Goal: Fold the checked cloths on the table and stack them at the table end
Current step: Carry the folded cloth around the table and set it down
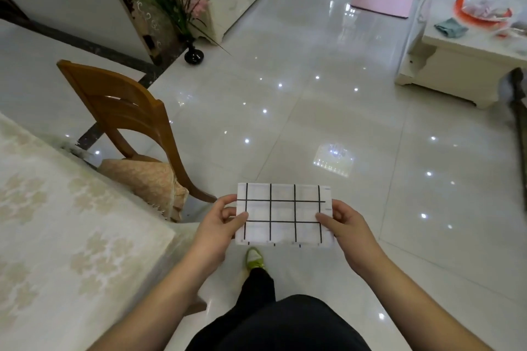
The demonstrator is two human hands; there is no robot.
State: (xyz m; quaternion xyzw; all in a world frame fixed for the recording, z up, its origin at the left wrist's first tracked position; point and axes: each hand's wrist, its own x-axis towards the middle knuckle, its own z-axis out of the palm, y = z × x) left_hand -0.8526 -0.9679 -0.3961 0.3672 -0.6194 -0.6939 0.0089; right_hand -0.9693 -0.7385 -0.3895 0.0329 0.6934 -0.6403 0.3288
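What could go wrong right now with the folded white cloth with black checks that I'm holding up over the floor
1. The folded white cloth with black check lines is held in the air only by its short ends, left hand and right hand; it could sag or come unfolded.
2. It hangs over the glossy tiled floor, not the table with the cream floral cover; a slip would probably drop it there.
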